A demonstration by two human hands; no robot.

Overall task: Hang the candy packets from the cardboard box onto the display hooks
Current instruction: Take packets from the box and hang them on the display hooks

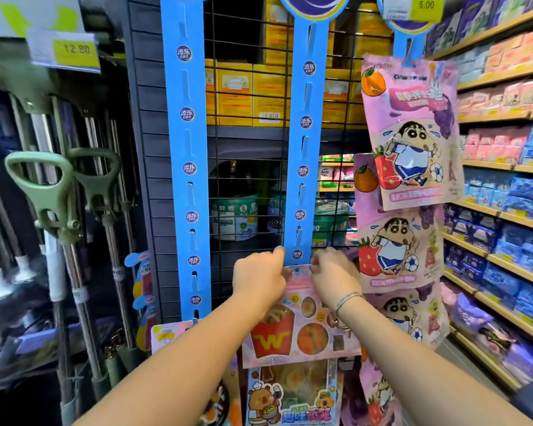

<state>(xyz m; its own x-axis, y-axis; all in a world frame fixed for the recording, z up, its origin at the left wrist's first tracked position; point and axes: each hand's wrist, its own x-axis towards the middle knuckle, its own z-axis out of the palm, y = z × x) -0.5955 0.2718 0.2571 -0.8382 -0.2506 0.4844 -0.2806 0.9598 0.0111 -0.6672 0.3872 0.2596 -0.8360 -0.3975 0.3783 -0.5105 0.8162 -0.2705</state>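
Your left hand (259,276) and right hand (333,273) both pinch the top edge of a pink candy packet (302,327), fingers closed on it, holding it against the lower end of the middle blue hanging strip (302,142). Another packet (293,395) hangs directly below it.

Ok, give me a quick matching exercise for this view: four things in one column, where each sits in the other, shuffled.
Things:
1. fries packet
2. cartoon boy packets
3. left strip
4. green mop handles

Places:
A. far left rack
B. right strip, stacked downward
C. hooks bare above its lowest packet
D. pinched at its top by both hands, middle strip

Pairs: 1-D, 2-B, 3-C, 4-A
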